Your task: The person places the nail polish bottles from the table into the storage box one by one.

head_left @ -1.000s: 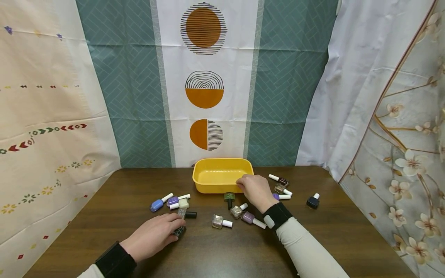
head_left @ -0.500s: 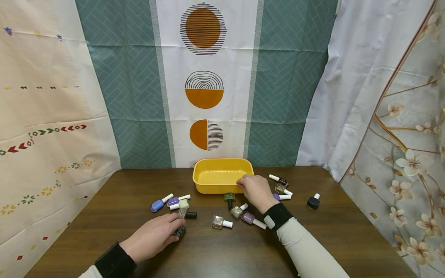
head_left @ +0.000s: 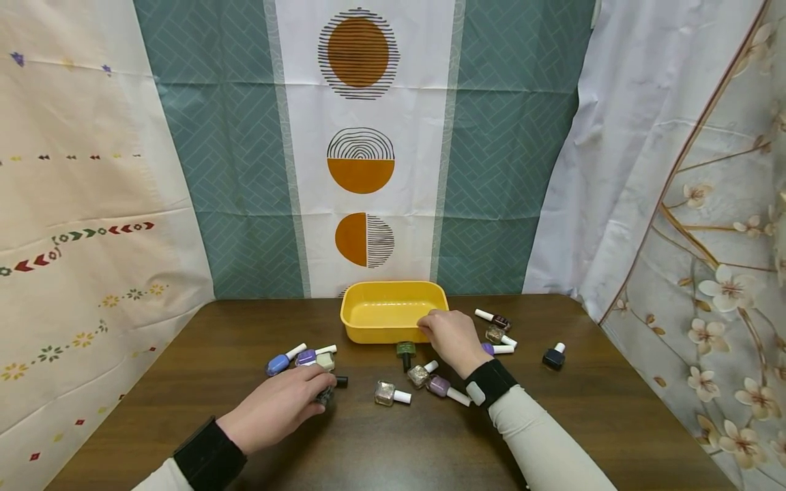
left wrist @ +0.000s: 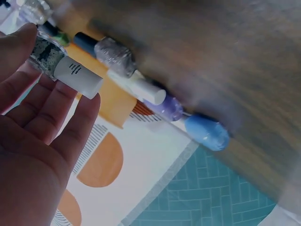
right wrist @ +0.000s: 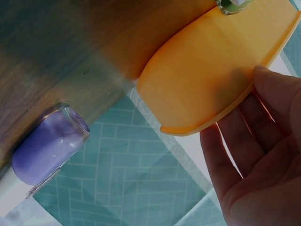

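My left hand [head_left: 279, 409] grips a nail polish bottle [left wrist: 46, 57] of dark speckled glitter with a white cap, thumb on one side and fingers on the other. In the head view most of this bottle is hidden by the hand. Just beyond it lies a silver glitter polish bottle [left wrist: 115, 56] with a black cap, partly covered in the head view. At the back of the table, my right hand [head_left: 456, 339] pinches the rim of the yellow tub [right wrist: 197, 70], thumb on the near side and fingers inside.
Blue [head_left: 278, 364], purple [head_left: 305, 356] and pale green [head_left: 325, 361] polish bottles lie left of the tub. Several more, including a clear glitter one [head_left: 385, 393] and a mauve one [head_left: 439, 384], lie in the middle and right. A dark bottle [head_left: 552, 359] sits far right.
My left hand has moved slightly forward and right with the speckled bottle, now covering more of the silver glitter bottle. My right hand has stayed at the tub's rim.
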The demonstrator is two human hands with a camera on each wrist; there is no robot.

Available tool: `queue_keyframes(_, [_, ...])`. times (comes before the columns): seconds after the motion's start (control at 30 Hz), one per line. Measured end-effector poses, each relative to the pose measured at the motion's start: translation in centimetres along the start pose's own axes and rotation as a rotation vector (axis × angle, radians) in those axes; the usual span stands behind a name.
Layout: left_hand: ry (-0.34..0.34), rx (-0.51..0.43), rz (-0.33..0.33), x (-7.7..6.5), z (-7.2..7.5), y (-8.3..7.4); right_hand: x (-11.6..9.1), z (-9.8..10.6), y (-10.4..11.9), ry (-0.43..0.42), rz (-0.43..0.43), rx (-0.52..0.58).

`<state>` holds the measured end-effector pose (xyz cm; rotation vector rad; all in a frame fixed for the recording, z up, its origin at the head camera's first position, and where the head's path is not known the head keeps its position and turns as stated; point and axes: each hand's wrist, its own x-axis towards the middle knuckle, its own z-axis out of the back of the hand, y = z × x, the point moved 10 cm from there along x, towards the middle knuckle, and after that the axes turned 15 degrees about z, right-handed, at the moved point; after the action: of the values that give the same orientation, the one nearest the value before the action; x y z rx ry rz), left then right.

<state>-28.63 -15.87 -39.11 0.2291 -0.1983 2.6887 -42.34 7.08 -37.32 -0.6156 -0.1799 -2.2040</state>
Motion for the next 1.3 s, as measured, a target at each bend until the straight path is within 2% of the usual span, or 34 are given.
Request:
queue_keyframes(0.43, [-0.131,0.052,-0.061,1.9,2.6,-1.7,-0.2,-0.2,-0.1,-0.006,-0.001,-0.001])
queue_keyframes(0.67, [-0.098,0.065,-0.03,3.3,3.1,-2.0,-0.4,0.1,-0.1,-0.034,0.007,-0.03])
queue_keyframes(1.03, [-0.165,0.028,-0.061,5.0,4.0,-2.2,-0.3,0.0,-0.1,-0.021,-0.001,-0.003])
queue_keyframes(1.3, [-0.13,0.008,0.023,7.2,4.2,-1.2,-0.1,0.2,0.1,-0.023,0.009,-0.007])
